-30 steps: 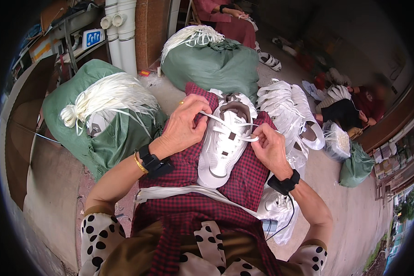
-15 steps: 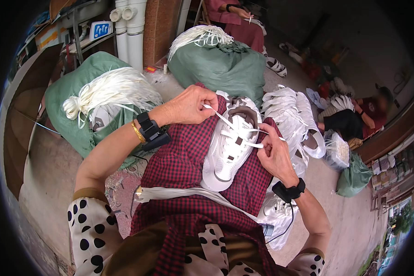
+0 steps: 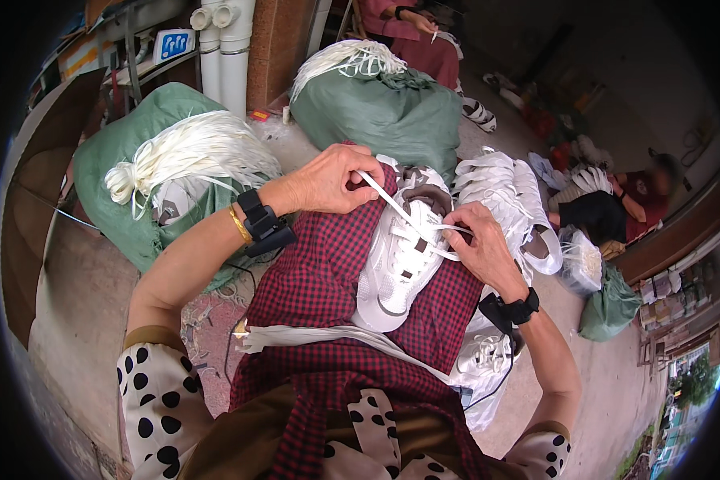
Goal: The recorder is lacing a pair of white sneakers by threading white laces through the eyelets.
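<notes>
Concrete floor [image 3: 564, 360] spreads around two green sacks, one at the left [image 3: 108, 200] and one farther back [image 3: 376, 112], each topped with a bundle of white laces. One white shoe [image 3: 388, 276] rests on the person's red-and-black checked apron [image 3: 296, 272], toe toward the body. Fingers of the left hand [image 3: 328, 182] pinch a white lace [image 3: 386, 194], drawn straight up and left from the shoe. Fingers of the right hand [image 3: 490, 250] grip lace just beside the shoe's opening. More white shoes [image 3: 496, 192] are stacked near the right hand.
</notes>
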Available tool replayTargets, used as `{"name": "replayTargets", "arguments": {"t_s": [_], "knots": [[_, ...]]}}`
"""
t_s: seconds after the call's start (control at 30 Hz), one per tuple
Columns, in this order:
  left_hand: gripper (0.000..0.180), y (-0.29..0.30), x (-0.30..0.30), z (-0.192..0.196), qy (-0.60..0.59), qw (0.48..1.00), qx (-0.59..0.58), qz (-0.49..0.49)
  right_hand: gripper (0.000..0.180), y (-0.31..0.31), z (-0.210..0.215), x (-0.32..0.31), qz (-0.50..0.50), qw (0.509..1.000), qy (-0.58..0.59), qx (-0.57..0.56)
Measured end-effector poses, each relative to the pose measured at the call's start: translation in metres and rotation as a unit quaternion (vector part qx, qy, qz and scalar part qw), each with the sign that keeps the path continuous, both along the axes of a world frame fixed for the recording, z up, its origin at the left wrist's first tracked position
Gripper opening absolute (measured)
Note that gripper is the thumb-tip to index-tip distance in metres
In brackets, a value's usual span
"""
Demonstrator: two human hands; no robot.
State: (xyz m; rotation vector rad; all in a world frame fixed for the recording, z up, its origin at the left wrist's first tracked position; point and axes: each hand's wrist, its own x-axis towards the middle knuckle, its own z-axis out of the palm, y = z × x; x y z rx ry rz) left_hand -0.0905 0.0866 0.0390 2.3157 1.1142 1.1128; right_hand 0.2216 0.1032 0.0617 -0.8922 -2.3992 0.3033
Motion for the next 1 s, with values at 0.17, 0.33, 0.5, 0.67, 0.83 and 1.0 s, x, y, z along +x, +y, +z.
{"name": "replayTargets", "arguments": {"t_s": [0.17,0.33,0.5,0.67,0.83,1.0], "knots": [[0.008,0.005,-0.005,0.004,-0.017,0.999,0.029,-0.011,0.014,0.001,0.011,-0.012,-0.002,0.995,-0.021,-0.097],[0.013,0.002,-0.006,0.002,-0.012,0.999,0.044,-0.012,0.014,-0.009,0.018,-0.017,-0.005,0.997,-0.008,-0.072],[0.014,-0.004,-0.007,0.0,-0.026,0.999,0.017,-0.007,0.016,-0.014,0.02,-0.004,-0.053,0.996,-0.002,-0.078],[0.019,-0.003,-0.013,-0.014,-0.014,1.0,0.016,-0.012,0.016,-0.015,0.029,0.019,-0.078,0.993,-0.078,-0.052],[0.02,-0.008,-0.005,-0.012,0.066,0.997,0.018,0.033,0.013,-0.013,0.013,0.047,-0.037,0.997,-0.068,0.021],[0.018,-0.008,-0.011,-0.023,0.203,0.957,0.194,0.069,0.011,-0.014,0.006,0.058,-0.02,0.998,-0.031,0.057]]}}
